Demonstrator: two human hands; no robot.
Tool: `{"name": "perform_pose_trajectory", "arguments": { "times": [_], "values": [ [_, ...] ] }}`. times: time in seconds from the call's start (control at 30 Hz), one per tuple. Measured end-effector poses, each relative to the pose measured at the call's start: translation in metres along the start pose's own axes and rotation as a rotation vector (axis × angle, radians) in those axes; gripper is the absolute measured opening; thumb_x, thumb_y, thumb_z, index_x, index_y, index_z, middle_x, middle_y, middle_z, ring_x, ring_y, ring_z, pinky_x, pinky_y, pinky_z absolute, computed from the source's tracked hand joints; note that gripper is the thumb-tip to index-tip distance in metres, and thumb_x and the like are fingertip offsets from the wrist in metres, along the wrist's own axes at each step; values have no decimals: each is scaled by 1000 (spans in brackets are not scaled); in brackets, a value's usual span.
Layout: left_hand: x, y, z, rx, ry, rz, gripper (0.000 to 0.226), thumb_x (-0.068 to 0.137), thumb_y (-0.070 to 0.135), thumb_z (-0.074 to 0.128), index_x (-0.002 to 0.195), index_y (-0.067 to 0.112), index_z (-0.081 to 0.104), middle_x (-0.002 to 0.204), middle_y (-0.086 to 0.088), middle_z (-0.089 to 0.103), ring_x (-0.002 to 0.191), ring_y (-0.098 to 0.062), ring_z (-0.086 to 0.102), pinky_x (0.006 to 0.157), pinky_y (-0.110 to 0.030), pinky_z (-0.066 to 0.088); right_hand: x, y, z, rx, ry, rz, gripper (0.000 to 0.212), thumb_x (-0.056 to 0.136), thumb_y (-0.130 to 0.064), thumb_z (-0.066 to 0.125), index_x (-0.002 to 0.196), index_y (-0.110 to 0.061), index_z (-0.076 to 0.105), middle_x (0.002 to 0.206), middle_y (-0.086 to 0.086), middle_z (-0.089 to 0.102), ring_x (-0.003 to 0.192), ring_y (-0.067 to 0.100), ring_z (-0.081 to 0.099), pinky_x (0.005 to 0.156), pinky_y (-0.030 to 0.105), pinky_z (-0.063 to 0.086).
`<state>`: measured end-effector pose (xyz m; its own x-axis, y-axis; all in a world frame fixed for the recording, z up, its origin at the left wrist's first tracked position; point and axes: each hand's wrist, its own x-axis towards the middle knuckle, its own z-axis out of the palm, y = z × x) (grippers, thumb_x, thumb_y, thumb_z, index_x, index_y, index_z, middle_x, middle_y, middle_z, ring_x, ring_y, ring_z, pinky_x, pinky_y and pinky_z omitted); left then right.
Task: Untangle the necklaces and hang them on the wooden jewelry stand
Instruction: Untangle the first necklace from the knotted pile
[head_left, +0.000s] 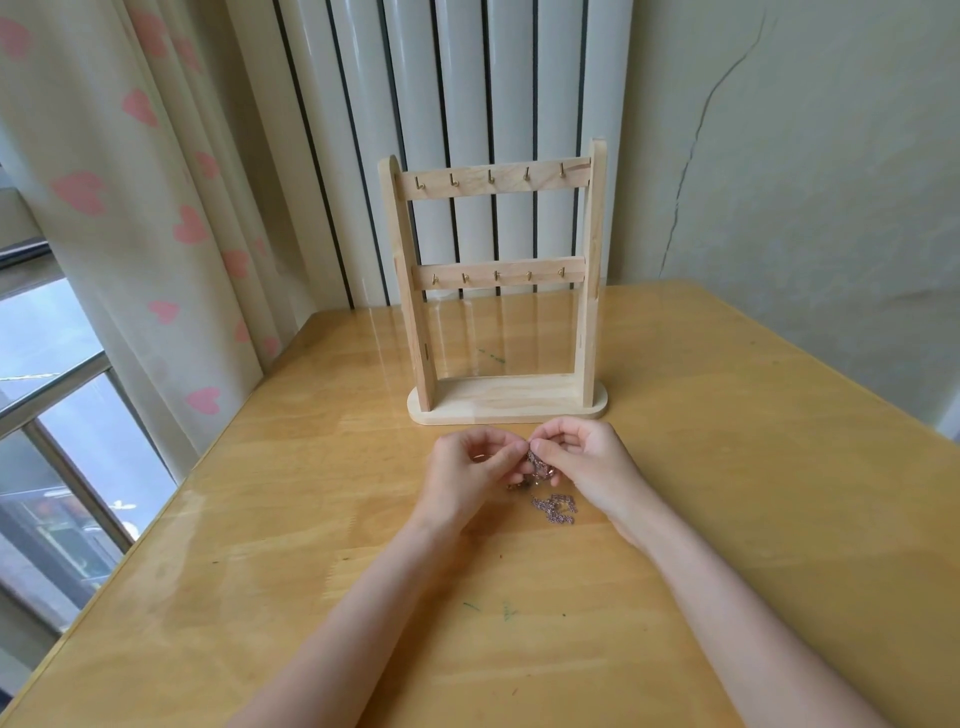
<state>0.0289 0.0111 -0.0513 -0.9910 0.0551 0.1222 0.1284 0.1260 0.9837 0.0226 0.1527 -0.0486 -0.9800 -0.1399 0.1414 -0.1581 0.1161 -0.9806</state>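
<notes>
A wooden jewelry stand (498, 291) stands upright at the back of the table, with two crossbars of small metal hooks, all bare. Just in front of its base, my left hand (467, 473) and my right hand (587, 467) meet over a tangle of pinkish chain necklaces (540, 467). Both hands pinch the tangle between thumb and fingertips. A loose length of the chain (556, 508) trails down onto the table below my right hand. Another bit of chain (517, 486) peeks out under my left hand.
The wooden table (727, 519) has a glossy top with a few small green marks. A curtain with pink hearts (156, 234) and a window (62, 415) are at the left. A white radiator (467, 104) and a cracked wall (779, 182) stand behind.
</notes>
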Motion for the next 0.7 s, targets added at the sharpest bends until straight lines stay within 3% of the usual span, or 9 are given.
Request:
{"name": "perform_pose_trajectory", "arguments": {
  "times": [0.17, 0.33, 0.57, 0.7],
  "values": [
    [0, 2, -1, -102, -18, -55, 14, 88, 2, 57, 76, 6, 63, 56, 3, 64, 49, -3, 58, 60, -23, 55, 1, 2, 0, -19, 2, 10, 16, 91, -4, 52, 79, -13, 58, 69, -1, 55, 43, -1, 46, 50, 12, 41],
    [0, 3, 0, -97, -33, -17, 16, 90, 2, 55, 76, 6, 62, 56, 3, 64, 51, -4, 59, 57, -16, 52, 3, 5, 2, -79, -35, 36, 17, 95, -11, 47, 80, -17, 54, 74, -2, 54, 50, 12, 47, 54, 16, 41],
    [-1, 0, -1, 75, -61, 57, 17, 85, 1, 61, 72, 11, 63, 52, 7, 63, 51, -2, 58, 56, -18, 53, 5, 9, 1, -92, -66, 61, 18, 96, -13, 44, 81, -17, 53, 78, 0, 56, 56, 15, 49, 62, 24, 42],
    [0, -7, -3, 422, -27, 220, 23, 83, 12, 66, 68, 28, 59, 61, 7, 68, 60, -8, 66, 66, -31, 57, 5, 9, 2, -169, -84, 55, 16, 96, -12, 44, 83, -14, 52, 77, -2, 53, 54, 14, 48, 61, 25, 39]
  ]
}}
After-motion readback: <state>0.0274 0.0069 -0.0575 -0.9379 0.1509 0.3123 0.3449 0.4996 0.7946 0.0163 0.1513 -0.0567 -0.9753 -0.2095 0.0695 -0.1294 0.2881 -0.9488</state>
